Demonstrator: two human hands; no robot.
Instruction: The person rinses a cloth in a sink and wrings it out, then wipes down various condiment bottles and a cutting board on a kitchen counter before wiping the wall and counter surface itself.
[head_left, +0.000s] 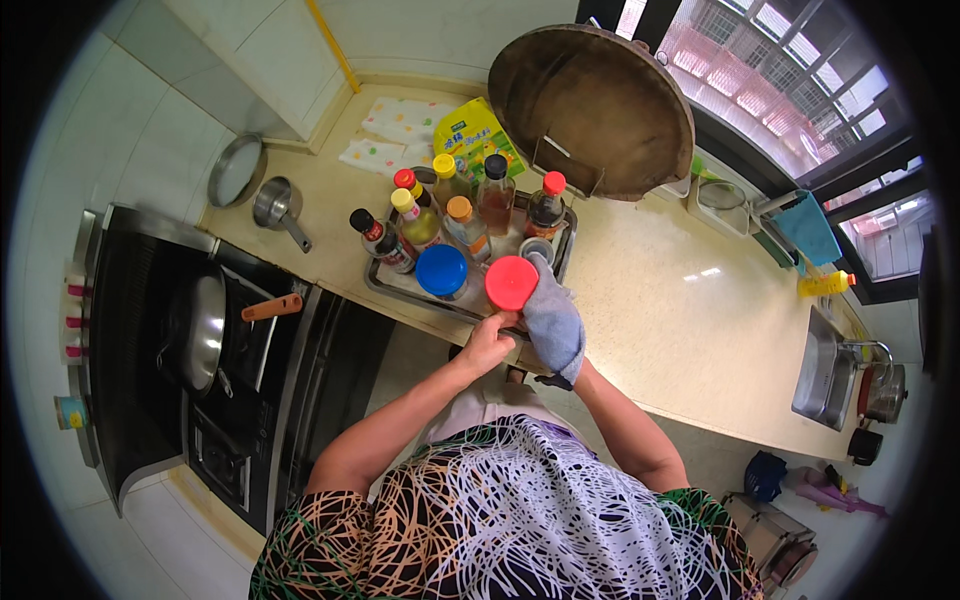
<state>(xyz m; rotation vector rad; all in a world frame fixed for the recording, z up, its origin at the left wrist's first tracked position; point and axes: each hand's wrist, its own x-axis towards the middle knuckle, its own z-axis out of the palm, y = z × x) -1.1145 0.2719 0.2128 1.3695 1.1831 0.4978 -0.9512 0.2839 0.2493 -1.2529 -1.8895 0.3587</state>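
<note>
My left hand (487, 345) grips a jar with a red lid (511, 283) low on its side, at the front edge of a metal tray (574, 232). A blue-grey cloth (556, 319) covers most of my right hand (581, 371) and lies against the jar's right side; the fingers are hidden under it. A jar with a blue lid (441, 271) stands just left. Behind on the tray are several condiment bottles, among them a black-capped sauce bottle (384, 244), an orange-capped bottle (466, 225) and a red-capped bottle (546, 206). A small metal-rimmed container (537, 251) touches the cloth.
At left are a gas stove (225, 442), a wok (202, 330) with a wooden handle, and a small saucepan (276, 202). A large round wooden board (592, 112) leans behind the tray, near a yellow seasoning bag (476, 135). A steel sink (823, 367) lies far right.
</note>
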